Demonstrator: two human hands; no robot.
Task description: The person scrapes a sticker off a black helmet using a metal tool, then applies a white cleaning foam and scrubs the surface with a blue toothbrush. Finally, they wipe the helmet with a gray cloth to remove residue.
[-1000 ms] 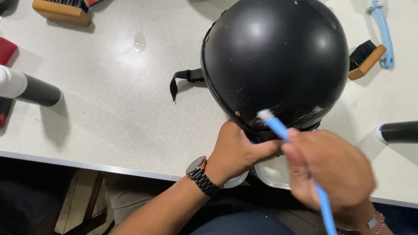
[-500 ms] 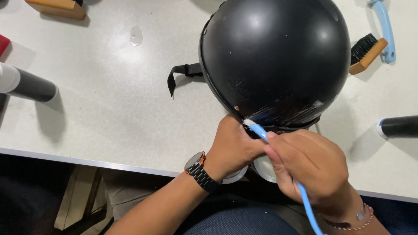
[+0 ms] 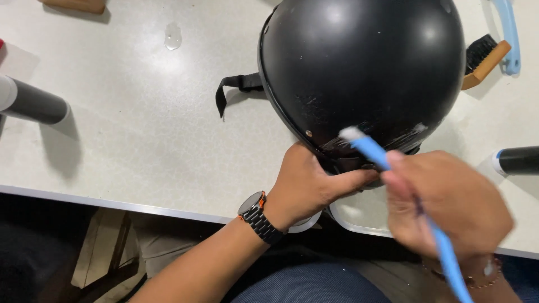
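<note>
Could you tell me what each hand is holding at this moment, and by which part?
The right hand holds the blue brush by its handle; the left hand grips the black helmet at its lower rim.

The left hand (image 3: 311, 185) is curled in a grip, its wrist bent, forearm reaching up from below. The right hand (image 3: 449, 205) is closed in a fist, blurred.

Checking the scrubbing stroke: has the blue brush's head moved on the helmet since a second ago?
Yes. The blue brush head first slid toward the helmet rim by the left hand, then back out right along the scuffed lower edge.
</note>
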